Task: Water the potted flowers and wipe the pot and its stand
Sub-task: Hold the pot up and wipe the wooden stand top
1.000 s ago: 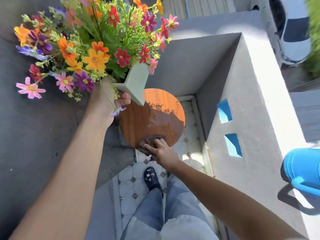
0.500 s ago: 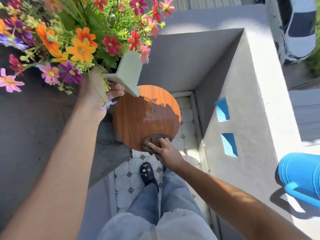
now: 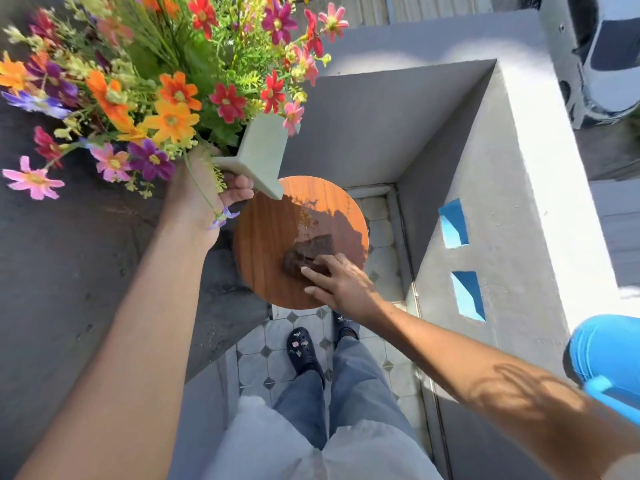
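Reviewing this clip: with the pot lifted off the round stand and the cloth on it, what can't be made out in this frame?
- Flower pot: head view; blooms hide its rim and soil, the left hand covers one side.
- Blue watering can: cut off by the right edge; spout not in view.
- Stand: only its round top shows; legs hidden beneath.
- Cloth: partly under the right hand.

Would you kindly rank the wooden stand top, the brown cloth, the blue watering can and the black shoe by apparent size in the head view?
1. Wooden stand top
2. Blue watering can, though cropped by the frame edge and nearer the camera, so unsure
3. Brown cloth and black shoe look alike
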`<state>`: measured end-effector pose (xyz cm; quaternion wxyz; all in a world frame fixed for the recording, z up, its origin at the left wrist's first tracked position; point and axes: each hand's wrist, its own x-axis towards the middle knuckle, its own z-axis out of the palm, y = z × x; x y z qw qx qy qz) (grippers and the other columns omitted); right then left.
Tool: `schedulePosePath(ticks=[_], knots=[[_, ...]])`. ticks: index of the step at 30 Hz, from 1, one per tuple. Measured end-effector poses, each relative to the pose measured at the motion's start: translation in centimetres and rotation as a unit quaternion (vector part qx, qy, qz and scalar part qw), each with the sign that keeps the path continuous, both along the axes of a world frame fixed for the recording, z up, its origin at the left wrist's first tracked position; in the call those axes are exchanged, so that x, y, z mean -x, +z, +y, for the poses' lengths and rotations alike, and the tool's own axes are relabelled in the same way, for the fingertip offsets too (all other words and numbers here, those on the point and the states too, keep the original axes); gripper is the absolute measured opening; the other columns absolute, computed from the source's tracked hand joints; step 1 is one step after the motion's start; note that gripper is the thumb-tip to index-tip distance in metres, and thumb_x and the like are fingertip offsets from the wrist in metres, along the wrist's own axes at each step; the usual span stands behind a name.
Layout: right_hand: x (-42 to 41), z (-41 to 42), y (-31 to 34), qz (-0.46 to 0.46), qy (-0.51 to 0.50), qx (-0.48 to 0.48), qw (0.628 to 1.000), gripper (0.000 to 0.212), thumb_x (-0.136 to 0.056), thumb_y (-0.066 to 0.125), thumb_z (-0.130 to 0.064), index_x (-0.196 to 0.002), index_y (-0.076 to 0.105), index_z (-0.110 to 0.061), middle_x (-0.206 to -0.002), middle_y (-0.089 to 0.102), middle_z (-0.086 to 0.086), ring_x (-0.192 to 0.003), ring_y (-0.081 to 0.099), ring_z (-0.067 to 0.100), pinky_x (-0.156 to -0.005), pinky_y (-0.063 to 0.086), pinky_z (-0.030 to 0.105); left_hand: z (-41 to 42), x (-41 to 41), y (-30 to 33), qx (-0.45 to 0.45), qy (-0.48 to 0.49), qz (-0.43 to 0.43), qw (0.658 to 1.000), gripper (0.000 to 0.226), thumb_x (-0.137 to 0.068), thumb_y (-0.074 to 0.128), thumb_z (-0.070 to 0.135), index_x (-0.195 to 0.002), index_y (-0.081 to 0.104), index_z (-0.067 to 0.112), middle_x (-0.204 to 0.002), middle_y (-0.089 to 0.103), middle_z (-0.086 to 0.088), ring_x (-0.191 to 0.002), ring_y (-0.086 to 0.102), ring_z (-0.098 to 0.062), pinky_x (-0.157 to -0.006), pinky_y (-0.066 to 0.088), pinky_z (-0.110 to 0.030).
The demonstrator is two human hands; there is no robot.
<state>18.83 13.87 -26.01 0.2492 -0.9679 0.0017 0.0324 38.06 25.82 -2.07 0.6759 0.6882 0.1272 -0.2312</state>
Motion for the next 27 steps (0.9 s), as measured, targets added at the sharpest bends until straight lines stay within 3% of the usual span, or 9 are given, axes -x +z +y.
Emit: schedulePosePath(ticks=[3,5,12,15,18,20,22,24,27], knots=[[-0.5,1.2,-0.8,0.049,-0.117,-0.052,0.991,0.057,-0.095,0.036,-0.066,-0.149,0.027,-0.048,-0.135,0.05,0.008,-0.119,0.048,0.031,-0.098,0.047,0.045,0.2,-0.2,-0.1,-0.014,0.001,0.0,1.0,0.036,-0.096,0.03,0.01,-0.074,0.058,0.009,-0.044,0.058,-0.001,-0.05,0.056,-0.014,-0.048,0.052,-0.021],[-1.0,2.0,-0.6,0.059,-0.138,-0.014,0.989,0.058,-0.095,0.043,-0.06,-0.149,0.029,-0.044,-0.145,0.04,0.007,-0.127,0.037,0.031,-0.1,0.042,0.047,0.2,-0.4,-0.3,-0.014,0.009,0.006,1.0,0.037,-0.097,0.03,0.01,-0.071,0.056,0.009,-0.045,0.057,-0.002,-0.049,0.054,-0.015,-0.048,0.052,-0.022],[-1.2,6.0,-1.3,0.003,0.077,-0.017,0.997,0.049,-0.094,0.061,-0.035,-0.141,0.051,-0.026,-0.12,0.055,0.011,-0.098,0.055,0.03,-0.072,0.057,0.041,0.2,-1.1,-0.7,-0.025,0.004,0.008,1.0,0.034,-0.096,0.03,0.01,-0.074,0.056,0.006,-0.043,0.058,-0.001,-0.049,0.055,-0.016,-0.045,0.051,-0.022],[-1.6,2.4,-2.2,-0.026,0.144,0.001,0.989,0.046,-0.096,0.059,-0.031,-0.141,0.051,-0.026,-0.116,0.056,0.011,-0.098,0.058,0.029,-0.072,0.055,0.038,0.4,-1.6,-0.7,-0.031,0.011,0.007,0.999,0.029,-0.097,0.031,0.01,-0.086,0.055,0.0,-0.048,0.057,-0.005,-0.049,0.056,-0.017,-0.045,0.051,-0.022],[-4.1,-4.3,-3.8,0.013,-0.057,-0.007,0.998,0.05,-0.097,0.056,-0.023,-0.145,0.046,-0.024,-0.131,0.053,0.013,-0.114,0.054,0.03,-0.086,0.053,0.03,0.7,-2.0,-0.5,-0.011,0.014,0.008,1.0,0.03,-0.097,0.031,0.011,-0.082,0.056,0.002,-0.049,0.057,-0.005,-0.049,0.057,-0.017,-0.047,0.053,-0.023],[-6.0,-7.5,-3.3,0.058,-0.291,-0.134,0.945,0.045,-0.099,0.051,-0.025,-0.144,0.045,-0.021,-0.129,0.053,0.005,-0.114,0.054,0.024,-0.077,0.049,0.015,0.4,-2.3,-0.3,-0.005,0.012,0.005,1.0,0.033,-0.097,0.031,0.011,-0.076,0.057,0.006,-0.045,0.057,-0.002,-0.05,0.056,-0.016,-0.048,0.053,-0.023],[-7.5,-7.5,-2.1,0.016,-0.436,-0.16,0.885,0.034,-0.097,0.054,-0.025,-0.131,0.056,-0.02,-0.105,0.057,-0.009,-0.094,0.054,0.015,-0.072,0.041,0.011,-0.2,-2.5,0.0,-0.013,0.016,0.004,1.0,0.034,-0.097,0.031,0.012,-0.075,0.057,0.008,-0.043,0.057,0.0,-0.051,0.056,-0.016,-0.047,0.053,-0.022],[-7.6,-5.0,-1.0,-0.009,-0.391,-0.13,0.911,0.038,-0.094,0.057,-0.019,-0.132,0.058,-0.022,-0.109,0.057,-0.004,-0.096,0.052,0.016,-0.08,0.042,0.016,-0.6,-2.7,0.3,-0.007,0.019,0.004,1.0,0.035,-0.097,0.031,0.012,-0.074,0.057,0.009,-0.043,0.057,0.0,-0.052,0.056,-0.017,-0.047,0.053,-0.023],[-4.4,0.9,-1.3,0.042,-0.154,-0.046,0.986,0.055,-0.087,0.062,-0.016,-0.14,0.053,-0.027,-0.124,0.05,0.01,-0.11,0.051,0.028,-0.09,0.052,0.037,-0.9,-3.0,0.6,0.009,0.015,0.002,1.0,0.037,-0.096,0.029,0.01,-0.073,0.058,0.009,-0.049,0.056,-0.003,-0.055,0.054,-0.018,-0.049,0.053,-0.024]])
